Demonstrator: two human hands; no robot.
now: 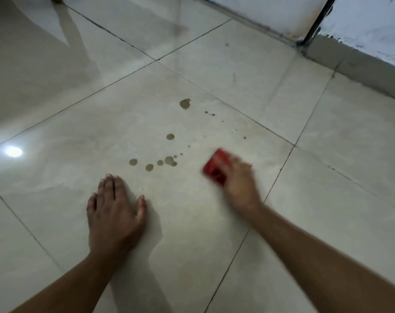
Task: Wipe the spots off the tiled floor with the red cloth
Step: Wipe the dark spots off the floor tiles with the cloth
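The right hand is blurry, with its fingers closed over the red cloth, pressing it on the tiled floor. The cloth looks bright red and folded small. It sits near the right edge of a big tile. Brown spots lie just beside it. The left hand lies flat, fingers spread, holding nothing.
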